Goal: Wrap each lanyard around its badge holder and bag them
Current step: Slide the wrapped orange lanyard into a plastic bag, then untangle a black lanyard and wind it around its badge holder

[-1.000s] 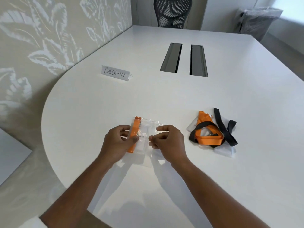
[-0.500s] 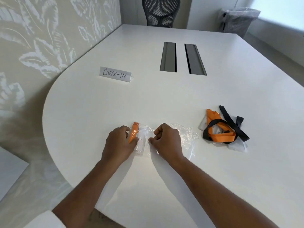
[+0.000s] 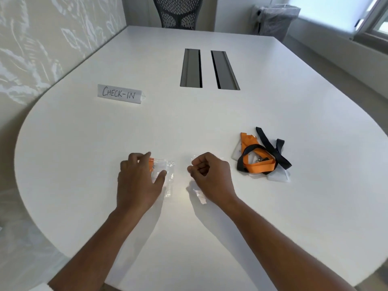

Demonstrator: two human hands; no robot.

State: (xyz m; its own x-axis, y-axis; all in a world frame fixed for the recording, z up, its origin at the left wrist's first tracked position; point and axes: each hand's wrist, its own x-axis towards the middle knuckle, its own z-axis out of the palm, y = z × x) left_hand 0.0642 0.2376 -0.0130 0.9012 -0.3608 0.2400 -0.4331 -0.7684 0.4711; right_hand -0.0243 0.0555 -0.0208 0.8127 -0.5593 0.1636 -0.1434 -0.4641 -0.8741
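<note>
A badge holder wrapped in an orange lanyard (image 3: 151,165) lies inside a clear plastic bag (image 3: 169,179) on the white table (image 3: 210,114), near its front edge. My left hand (image 3: 137,181) covers it, holding it with the fingertips at its far end and the thumb on the plastic at its near end. My right hand (image 3: 211,175) is a short way to the right, fingers curled, thumb and forefinger pinched together over crinkled clear plastic (image 3: 196,191). Further right lies a loose pile of orange and black lanyards (image 3: 261,157) on clear badge holders (image 3: 279,177).
A folded paper sign reading CHECK-IN (image 3: 119,94) stands at the back left. Two dark cable slots (image 3: 207,69) are set into the table's middle. A mesh chair (image 3: 177,12) and a lined bin (image 3: 275,19) stand beyond the far edge. A patterned wall runs along the left.
My right hand has slid to the right, away from my left hand, staying pinched. My left hand has spread flatter over the bagged bundle. The view has shifted left.
</note>
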